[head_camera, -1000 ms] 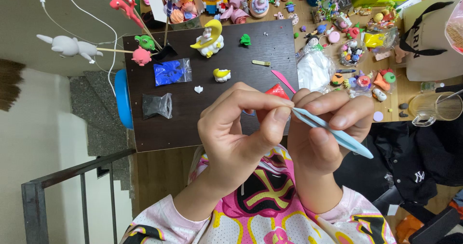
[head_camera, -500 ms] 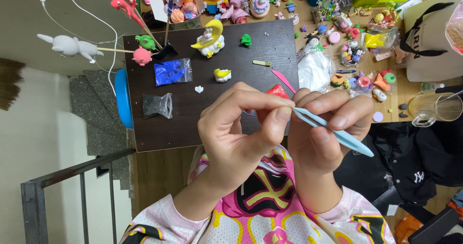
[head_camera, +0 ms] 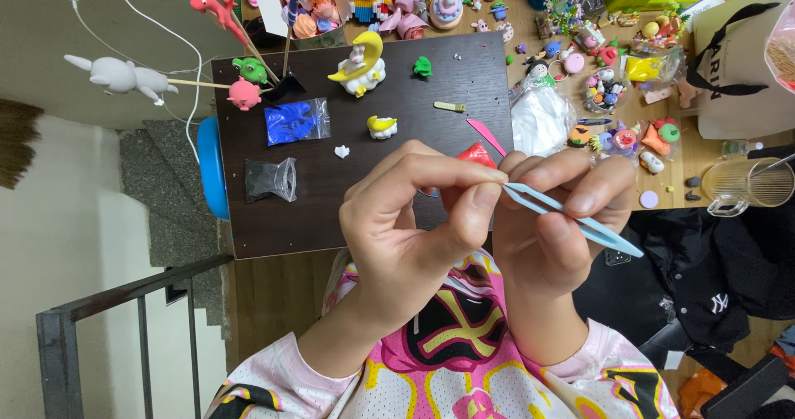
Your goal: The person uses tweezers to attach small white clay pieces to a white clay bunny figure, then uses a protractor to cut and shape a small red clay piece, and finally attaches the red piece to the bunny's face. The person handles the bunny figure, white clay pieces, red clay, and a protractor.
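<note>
Head view: two bare hands raised together above the near edge of a dark brown desk [head_camera: 331, 212].
Left hand [head_camera: 406, 237]: thumb and forefinger pinched narrow, tips meeting at the point of the tool; what sits between them is too small to tell.
Right hand [head_camera: 555, 237]: fingers wrapped round a pale blue modelling tool [head_camera: 571, 216], held slanted, its tip at the left fingertips.
Red piece [head_camera: 476, 154]: on the desk just behind the hands, partly hidden.
Pink tool [head_camera: 487, 136]: beside the red piece, near the desk's right edge.
Blue bag [head_camera: 296, 122]: left part of the desk.
Clear bag [head_camera: 271, 179]: near the left edge, dark stuff inside.
Yellow moon figure [head_camera: 358, 61]: far edge.
</note>
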